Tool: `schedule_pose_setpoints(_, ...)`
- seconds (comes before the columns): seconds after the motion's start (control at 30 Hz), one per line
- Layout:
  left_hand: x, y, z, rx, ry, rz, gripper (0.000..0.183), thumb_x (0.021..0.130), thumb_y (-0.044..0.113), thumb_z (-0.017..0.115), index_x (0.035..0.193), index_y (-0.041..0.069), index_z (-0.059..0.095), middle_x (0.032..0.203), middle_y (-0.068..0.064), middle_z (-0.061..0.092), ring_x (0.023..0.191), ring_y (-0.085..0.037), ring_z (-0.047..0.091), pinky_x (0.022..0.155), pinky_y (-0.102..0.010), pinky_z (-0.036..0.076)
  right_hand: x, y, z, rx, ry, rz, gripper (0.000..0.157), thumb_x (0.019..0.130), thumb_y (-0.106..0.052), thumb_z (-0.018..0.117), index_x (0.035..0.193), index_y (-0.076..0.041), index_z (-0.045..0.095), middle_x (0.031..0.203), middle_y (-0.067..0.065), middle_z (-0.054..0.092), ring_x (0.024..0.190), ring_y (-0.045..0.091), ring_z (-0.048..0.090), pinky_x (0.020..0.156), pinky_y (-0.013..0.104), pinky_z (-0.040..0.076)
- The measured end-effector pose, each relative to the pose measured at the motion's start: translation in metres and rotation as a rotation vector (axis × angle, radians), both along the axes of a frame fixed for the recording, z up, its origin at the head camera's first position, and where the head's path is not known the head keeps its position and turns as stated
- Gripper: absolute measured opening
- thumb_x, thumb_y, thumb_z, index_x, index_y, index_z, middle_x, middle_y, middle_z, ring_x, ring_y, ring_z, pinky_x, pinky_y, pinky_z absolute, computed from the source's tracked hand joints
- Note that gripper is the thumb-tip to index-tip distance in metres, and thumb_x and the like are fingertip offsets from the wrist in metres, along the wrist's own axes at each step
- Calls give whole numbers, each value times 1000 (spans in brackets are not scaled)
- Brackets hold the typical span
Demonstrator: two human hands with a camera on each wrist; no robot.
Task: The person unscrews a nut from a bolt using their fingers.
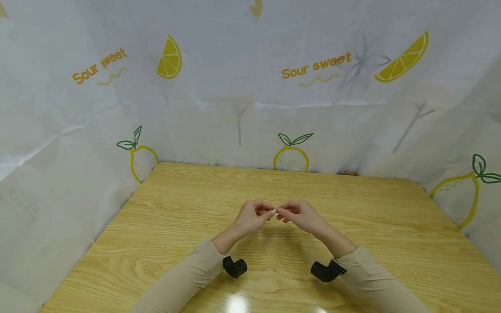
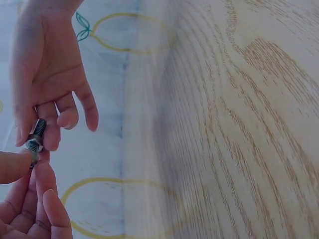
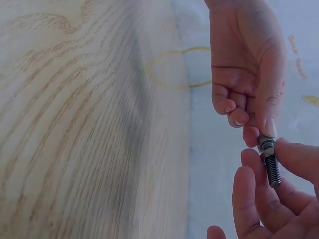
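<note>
A lemon-print backdrop [image 1: 219, 82] marked "Sour sweet" hangs at the far side of a wood-grain surface [image 1: 176, 208], above which two bare hands meet. The left hand [image 1: 250, 216] and right hand [image 1: 306, 216] face each other, with a bolt [image 3: 273, 174] between their fingertips. Left thumb and fingers pinch its head end; right thumb and finger pinch the nut [image 3: 267, 148], the threaded tip jutting rightward past them.
</note>
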State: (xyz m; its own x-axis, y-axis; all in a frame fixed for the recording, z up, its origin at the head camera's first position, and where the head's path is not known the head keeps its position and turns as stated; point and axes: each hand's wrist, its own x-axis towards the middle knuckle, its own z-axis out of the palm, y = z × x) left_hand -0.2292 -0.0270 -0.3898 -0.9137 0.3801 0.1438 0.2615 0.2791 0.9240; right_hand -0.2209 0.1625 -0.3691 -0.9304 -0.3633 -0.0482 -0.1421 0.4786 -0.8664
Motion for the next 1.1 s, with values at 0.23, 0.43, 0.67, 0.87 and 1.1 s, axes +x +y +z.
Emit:
schedule_pose_setpoints(0.23,-1,0,0,11,-4,-4,18,91,13,61,100,-1,67,93,-19,67,87,-40,63,60,-21,48,2,0,-1,-23,61,-3,36,90,-24,63,117,0,57,115,19,60,97,28,62,82,40,52)
schedule_pose_setpoints(0.43,0,1,0,3,-5,3,19,91,15,61,100,0,67,94,-18,67,87,-39,63,60,-22,48,2,0,2,-6,32,27,39,98,-29,50,116,3,58,109,21,65,97,35,61,88,48,49)
schedule_pose_setpoints(0.67,0,1,0,13,-12,2,18,91,14,61,100,0,67,94,-18,67,87,-40,63,61,-21,48,3,2,1,-30,65,12,29,93,-21,58,112,1,59,107,19,64,97,30,62,84,42,52)
schedule_pose_setpoints(0.87,0,2,0,15,-8,1,19,91,15,61,100,0,67,94,-18,67,87,-38,64,61,-21,49,3,2,-2,-35,73,1,33,92,-24,61,115,-1,57,113,19,60,98,29,61,83,39,52)
schedule_pose_setpoints(1.1,-2,2,-1,7,-8,4,20,91,17,62,100,0,67,94,-17,67,87,-38,63,61,-22,48,2,2,-1,-12,39,2,38,97,-30,50,113,3,60,103,19,68,95,35,62,86,47,50)
